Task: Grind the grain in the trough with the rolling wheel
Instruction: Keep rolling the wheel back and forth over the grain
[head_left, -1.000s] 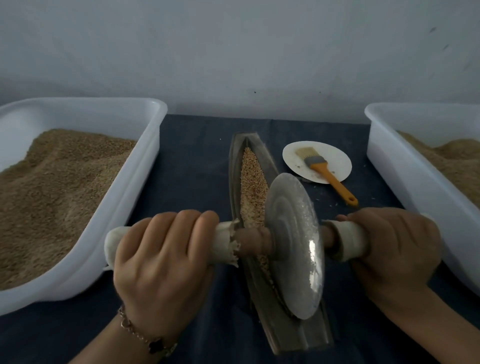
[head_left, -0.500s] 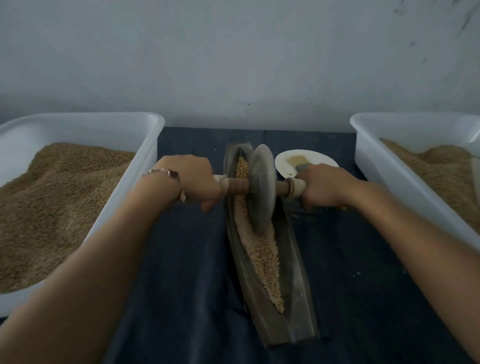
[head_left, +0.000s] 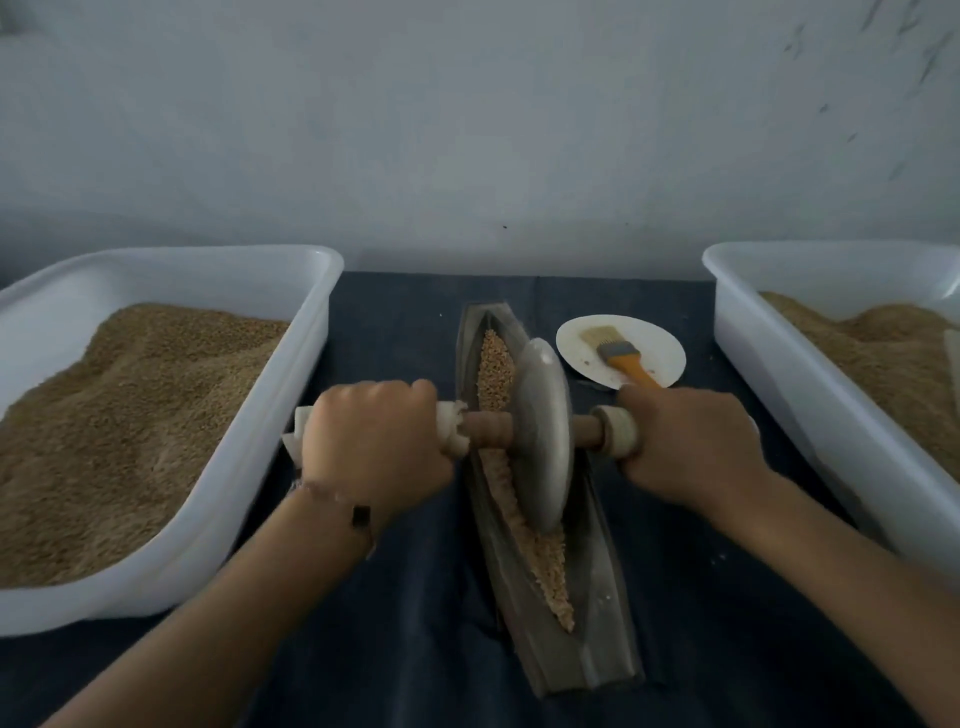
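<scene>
Behind the dark blue cloth-covered table (head_left: 395, 332) a plain grey wall is seen. A long, narrow, boat-shaped metal trough (head_left: 602, 582) is laid lengthwise at the centre, with tan grain (head_left: 545, 561) spread along its groove. A grey metal disc wheel on a wooden axle (head_left: 543, 436) is stood upright in the groove, about midway along. The left hand (head_left: 374, 441) is wrapped around the left white-padded grip, the right hand (head_left: 691, 447) around the right grip, fingers curled tight. Two white plastic tubs of grain (head_left: 311, 332) (head_left: 737, 332) are placed at either side. An orange-handled brush (head_left: 618, 356) is rested on a round white plate (head_left: 660, 343).
</scene>
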